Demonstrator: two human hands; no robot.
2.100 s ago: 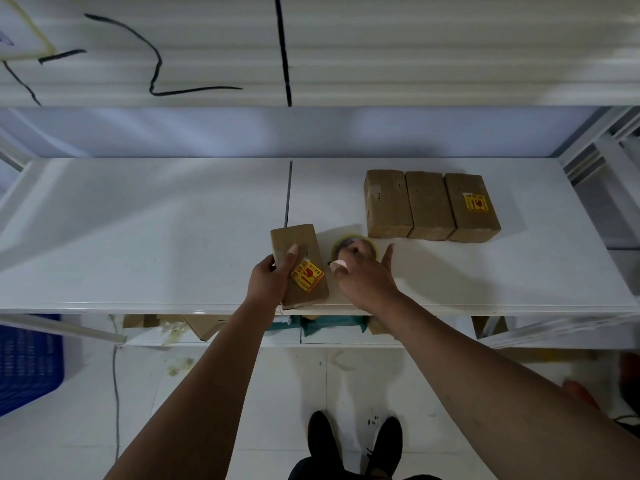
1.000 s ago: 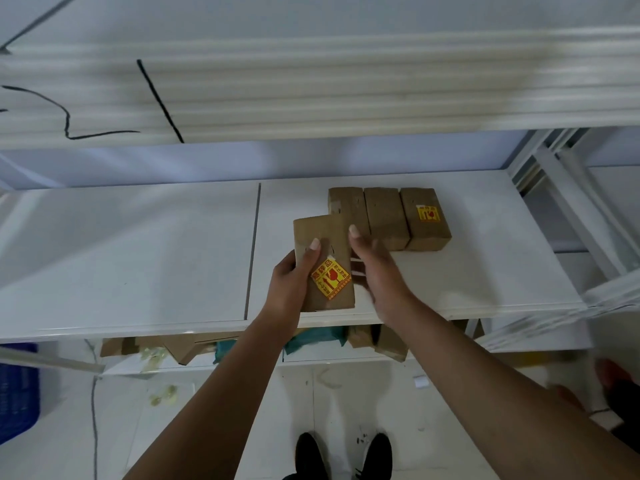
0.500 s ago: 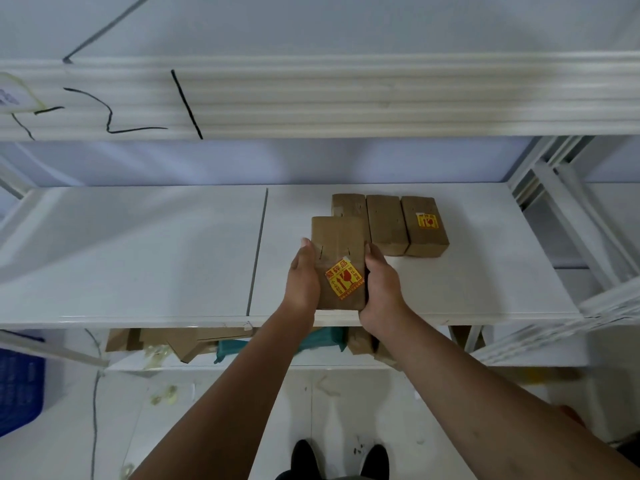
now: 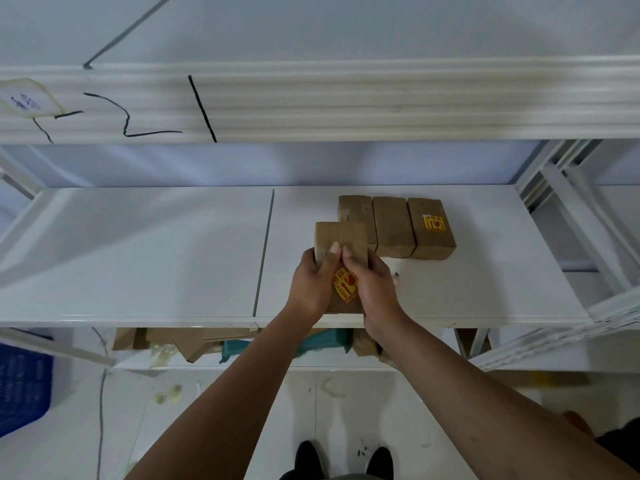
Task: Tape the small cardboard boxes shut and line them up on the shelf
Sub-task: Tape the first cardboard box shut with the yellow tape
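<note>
A small brown cardboard box [image 4: 341, 235] with a yellow and red sticker lies lengthwise near the front edge of the white shelf [image 4: 156, 254]. My left hand [image 4: 311, 284] grips its left side, thumb laid across the top. My right hand [image 4: 372, 285] grips the right side, thumb meeting the left thumb on the top face. Three more brown boxes stand side by side behind it: the left box [image 4: 356, 213], the middle box [image 4: 393, 225] and the right box [image 4: 431, 228] with a yellow sticker. The tape roll is hidden behind my right hand.
An upper shelf edge [image 4: 346, 105] with black marker lines overhangs the work area. White rack uprights [image 4: 571, 216] stand at the right. Cardboard scraps and a teal packet [image 4: 235, 348] lie on the lower shelf. A blue crate [image 4: 20, 386] sits on the floor at left.
Both hands brought the box from the shelf's front toward the row of three. The thumbs slid from the box's sides onto its top and now meet at the middle.
</note>
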